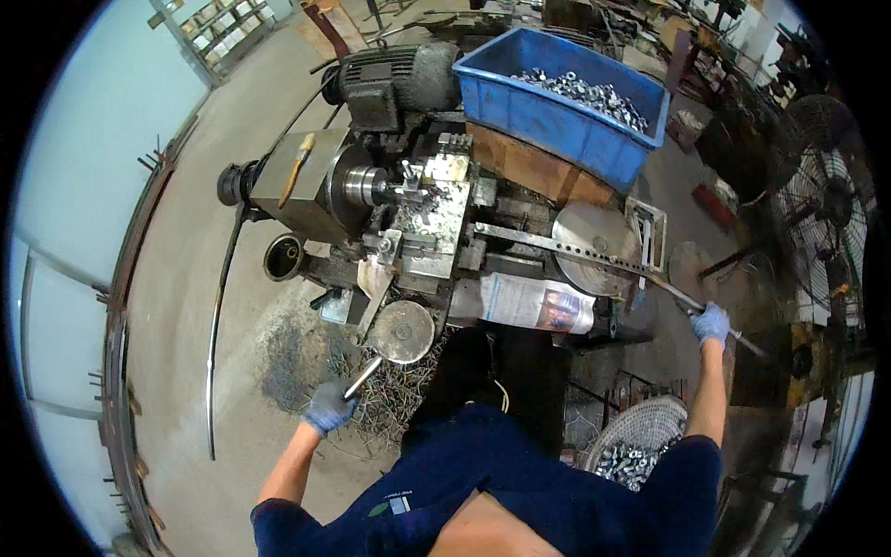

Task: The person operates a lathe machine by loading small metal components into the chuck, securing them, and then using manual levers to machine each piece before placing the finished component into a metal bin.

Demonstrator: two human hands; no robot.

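Note:
My left hand (329, 408), in a grey-blue glove, is closed around the end of a short metal lever handle (365, 376) at the front of a small lathe. Out to the right, my gloved right hand (711, 324) grips a long metal lever (557, 246) with a row of holes, which reaches back to the machine's slide. Between the two, the tool slide (444, 218) is strewn with metal chips and faces the round chuck (364, 186). Whether a workpiece sits in the chuck is too small to tell. A round metal disc (403, 331) lies beyond my left hand.
A blue crate (557, 116) of small metal parts stands behind the lathe, beside an electric motor (399, 84). On the headstock lies a paintbrush (297, 169). A newspaper (536, 304) covers the front right. Swarf (394, 399) litters the floor; a parts basket (640, 422) is near my right arm.

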